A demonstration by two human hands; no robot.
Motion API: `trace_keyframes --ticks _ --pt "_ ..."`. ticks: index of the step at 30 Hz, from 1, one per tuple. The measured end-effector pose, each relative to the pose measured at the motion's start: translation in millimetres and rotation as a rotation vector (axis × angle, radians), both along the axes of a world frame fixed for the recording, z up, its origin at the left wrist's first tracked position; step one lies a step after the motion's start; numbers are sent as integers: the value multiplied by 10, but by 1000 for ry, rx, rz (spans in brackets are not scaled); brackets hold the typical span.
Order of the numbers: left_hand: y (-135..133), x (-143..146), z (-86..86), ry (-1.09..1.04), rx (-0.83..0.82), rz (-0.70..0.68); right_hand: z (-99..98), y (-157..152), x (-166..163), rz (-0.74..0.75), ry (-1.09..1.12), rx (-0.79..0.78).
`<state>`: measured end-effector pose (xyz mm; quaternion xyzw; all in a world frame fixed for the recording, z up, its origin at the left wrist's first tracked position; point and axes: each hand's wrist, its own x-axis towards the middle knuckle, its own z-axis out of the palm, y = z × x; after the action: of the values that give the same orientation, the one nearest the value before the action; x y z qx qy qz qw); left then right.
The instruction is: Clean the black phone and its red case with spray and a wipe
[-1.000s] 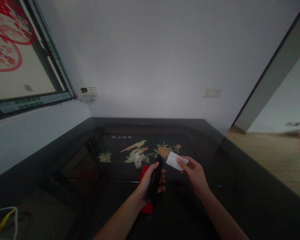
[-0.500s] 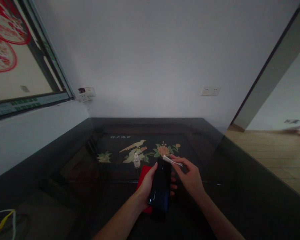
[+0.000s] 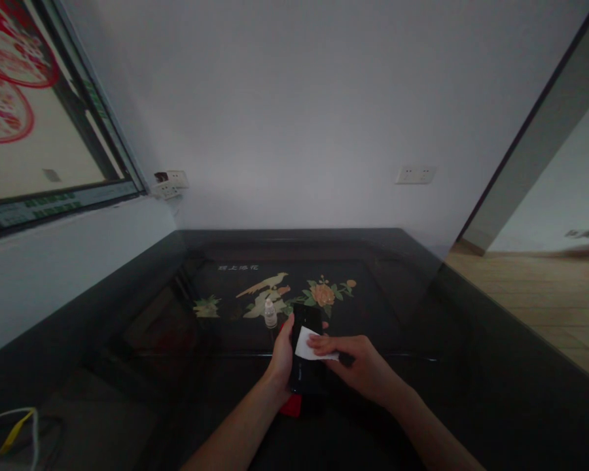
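A dark smartphone (image 3: 308, 378) lies back up in my left hand (image 3: 281, 356), whose fingers wrap round its sides. My right hand (image 3: 351, 360) presses a white wipe (image 3: 305, 345) flat against the phone's back, fingers closed on it. Beneath the phone, partly covered, a red item (image 3: 291, 406) rests on the table; I cannot tell what it is. Just beyond my left hand stands a small clear bottle (image 3: 270, 314) with a pale cap, upright.
The dark glossy table (image 3: 216, 405) carries a bird-and-flower picture (image 3: 322, 293) and reaches back to the wall. Wall sockets (image 3: 415, 174) sit above its far edge. A yellow and white cable (image 3: 17, 432) is at the lower left, a window (image 3: 63, 111) at the upper left.
My right hand has come down and left, from the phone's top edge onto its back. The wipe now lies spread there. The phone has shifted slightly left.
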<state>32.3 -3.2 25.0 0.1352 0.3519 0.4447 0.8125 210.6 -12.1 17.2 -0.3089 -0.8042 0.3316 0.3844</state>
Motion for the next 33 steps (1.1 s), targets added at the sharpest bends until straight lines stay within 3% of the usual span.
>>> trace_keyframes --ticks 3,6,9,14,16,20,23,25,28,33 --pt "37 -17 -36 -3 -3 27 21 -45 -28 88 23 11" --pt "60 -35 -85 -5 27 35 84 -104 -62 139 71 -82" --pt "70 -46 -114 -33 47 24 185 -177 -79 205 110 -271" --pt "39 -53 -94 -97 57 -18 254 -242 -52 445 155 -724" --pt "17 -59 -69 -91 82 -20 213 -202 -32 403 215 -772" --pt "-8 -74 -22 -73 66 -89 89 1 20 -72 491 -627" --pt "-20 -68 4 -95 78 -139 25 155 66 -465 590 -404" --pt "-32 -53 20 -110 93 -154 3 202 82 -589 598 -272" --pt "-57 -34 35 -98 94 -168 -16 182 64 -547 552 -170" --pt "-76 -39 14 -27 51 -135 -37 81 0 -355 224 23"
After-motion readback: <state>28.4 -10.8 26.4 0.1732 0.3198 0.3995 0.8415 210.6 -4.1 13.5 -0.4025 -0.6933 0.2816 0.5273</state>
